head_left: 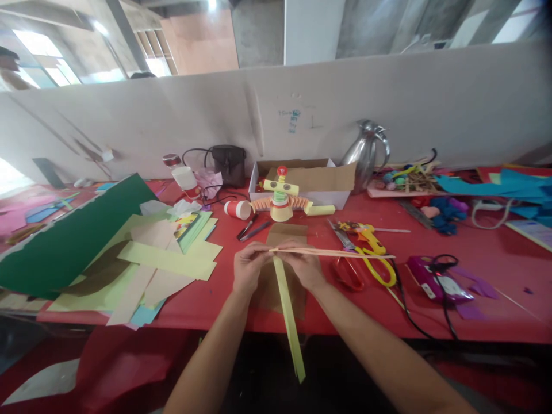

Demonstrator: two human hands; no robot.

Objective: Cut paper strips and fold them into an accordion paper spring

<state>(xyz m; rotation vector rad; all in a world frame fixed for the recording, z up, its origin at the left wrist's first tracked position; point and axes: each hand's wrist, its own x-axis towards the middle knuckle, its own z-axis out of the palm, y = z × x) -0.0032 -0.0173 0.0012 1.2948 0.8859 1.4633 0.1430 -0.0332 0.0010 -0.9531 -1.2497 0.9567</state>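
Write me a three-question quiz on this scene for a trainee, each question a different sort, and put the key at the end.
1. True or false: a yellow-green strip runs from between the left hand and the right hand toward the bottom of the picture.
2. Which thing sits directly behind the paper figure?
A) the green board
B) the cardboard box
C) the yellow glue gun
3. Fill in: the peach strips stretch away from the hands toward the person's ____ side.

Key: 1. True. 2. B. 3. right.
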